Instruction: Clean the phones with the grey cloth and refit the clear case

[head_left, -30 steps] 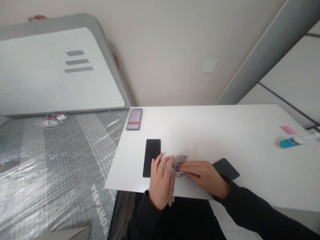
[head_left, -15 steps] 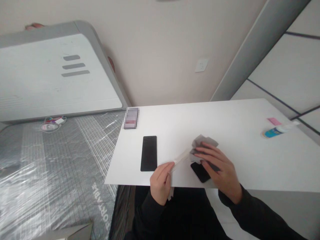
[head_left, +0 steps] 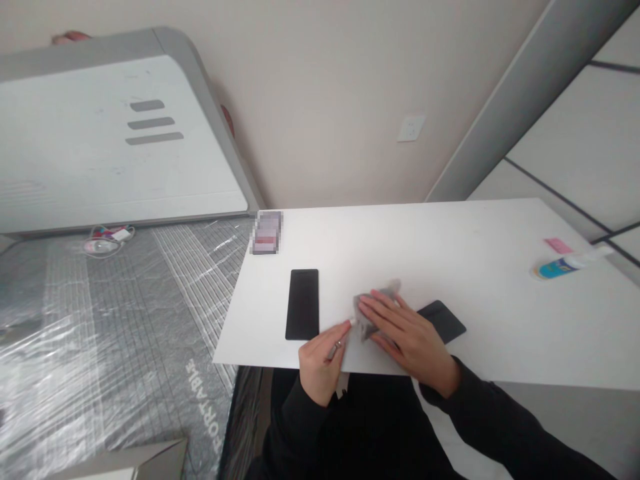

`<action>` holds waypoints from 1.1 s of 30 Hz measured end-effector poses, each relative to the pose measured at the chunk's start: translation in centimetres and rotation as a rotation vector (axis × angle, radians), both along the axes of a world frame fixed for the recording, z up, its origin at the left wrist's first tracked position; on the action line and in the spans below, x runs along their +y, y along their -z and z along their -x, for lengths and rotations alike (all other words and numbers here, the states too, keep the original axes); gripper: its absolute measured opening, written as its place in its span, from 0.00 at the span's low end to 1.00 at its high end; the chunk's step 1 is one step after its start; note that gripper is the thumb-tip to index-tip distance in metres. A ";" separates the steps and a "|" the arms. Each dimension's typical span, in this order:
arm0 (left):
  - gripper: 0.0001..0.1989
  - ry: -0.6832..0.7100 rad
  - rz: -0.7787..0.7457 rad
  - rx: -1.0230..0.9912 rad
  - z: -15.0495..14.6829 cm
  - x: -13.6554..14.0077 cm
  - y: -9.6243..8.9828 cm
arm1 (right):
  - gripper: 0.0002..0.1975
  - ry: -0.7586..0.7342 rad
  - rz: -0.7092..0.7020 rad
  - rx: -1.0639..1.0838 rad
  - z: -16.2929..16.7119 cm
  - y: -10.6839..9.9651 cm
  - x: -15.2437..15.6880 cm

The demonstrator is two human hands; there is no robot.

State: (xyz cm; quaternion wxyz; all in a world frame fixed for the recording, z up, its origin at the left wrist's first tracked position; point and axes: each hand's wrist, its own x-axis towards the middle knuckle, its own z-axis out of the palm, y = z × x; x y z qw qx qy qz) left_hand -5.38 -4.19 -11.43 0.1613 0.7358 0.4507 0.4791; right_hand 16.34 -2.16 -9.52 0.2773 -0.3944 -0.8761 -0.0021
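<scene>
My left hand (head_left: 323, 363) is closed near the table's front edge, pinching a thin translucent item whose kind I cannot make out; a small shiny part shows by the fingers. My right hand (head_left: 413, 340) lies over a crumpled grey cloth (head_left: 367, 323), pressing it with long, close-set fingers right beside the left fingertips. Under and behind the right hand, one end of a black smartphone (head_left: 444, 321) sticks out; the rest is covered. Another black smartphone (head_left: 303, 305) lies flat, just beyond my left hand.
A blurred-out flat item (head_left: 267, 232) rests at the white table's (head_left: 450, 247) back left corner. To the right lie a spray bottle (head_left: 557, 268) on its side and a pink piece (head_left: 559, 245). A plastic-wrapped mattress (head_left: 125, 320) adjoins the table on the left.
My right hand has moved left with the cloth, up to the left fingertips. This uncovers the far end of the right smartphone and hides its near end. My left hand stays about in place.
</scene>
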 end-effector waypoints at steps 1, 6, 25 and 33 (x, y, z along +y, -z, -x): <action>0.14 0.001 -0.001 0.000 0.0 0.0 0.0 | 0.29 0.056 -0.003 0.003 -0.4 -0.1 0.4; 0.14 -0.006 -0.014 0.013 0.1 0.1 0.1 | 0.29 0.044 0.032 -0.043 1.4 -0.5 -1.0; 0.24 -0.076 0.075 0.335 -0.4 -3.8 1.4 | 0.33 -0.083 0.219 -0.196 1.5 1.9 -3.2; 0.31 -0.174 0.064 0.218 -1.2 -4.0 1.8 | 0.39 0.028 0.199 -0.217 0.4 1.9 -1.0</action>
